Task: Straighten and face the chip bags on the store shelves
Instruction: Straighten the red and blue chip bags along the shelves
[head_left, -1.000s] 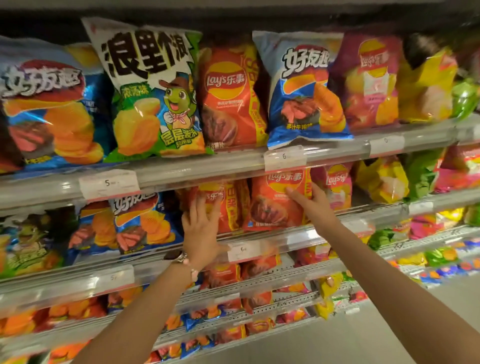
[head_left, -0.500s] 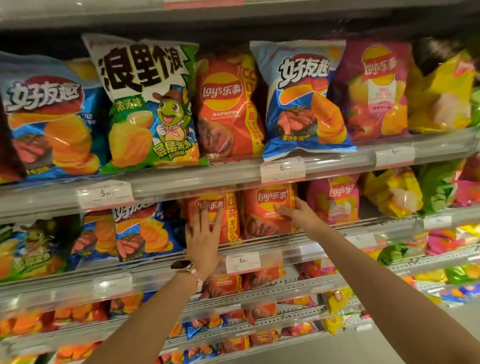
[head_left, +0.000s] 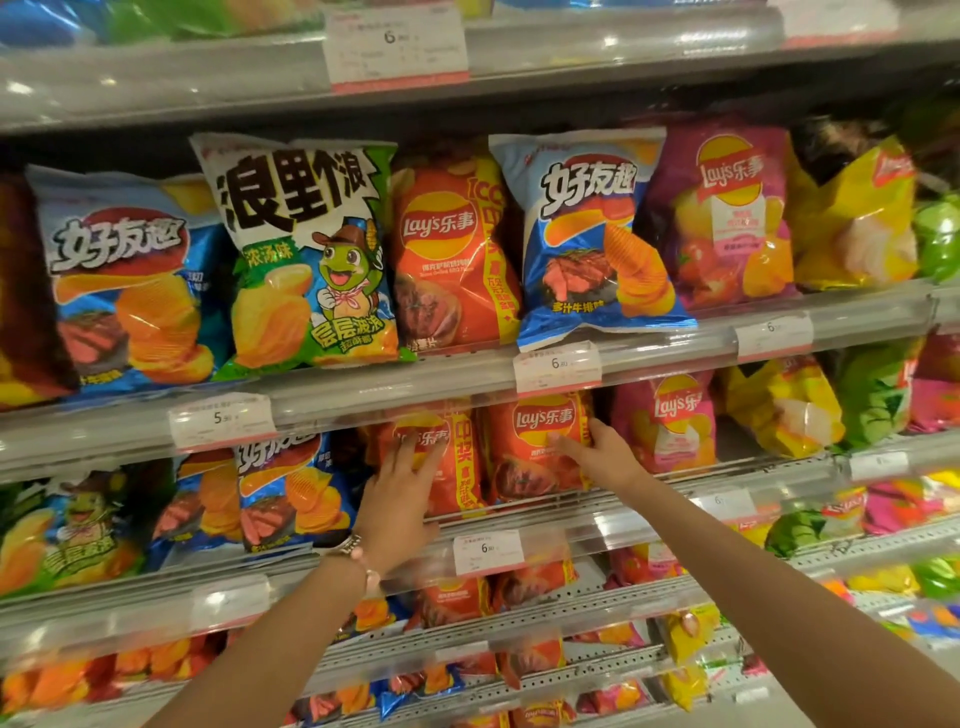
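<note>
We see left hand (head_left: 402, 486) flat, fingers straight, pressing left red bag (head_left: 457, 467) on middle shelf (head_left: 649, 501). Right hand (head_left: 597, 452) grips right red bag (head_left: 524, 447) edge; fingertips blurred, bag tops hidden behind upper shelf rail (head_left: 415, 387).

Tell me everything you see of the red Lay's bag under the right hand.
The red Lay's bag is glossy foil, orange-red, with a yellow-and-red logo near the top and a grilled-meat picture lower down. It stands upright, facing out, on the second shelf behind the clear rail. Its top is tucked under the shelf above. The right hand grips its right edge. Another red Lay's bag sits beside it on the left.
</note>
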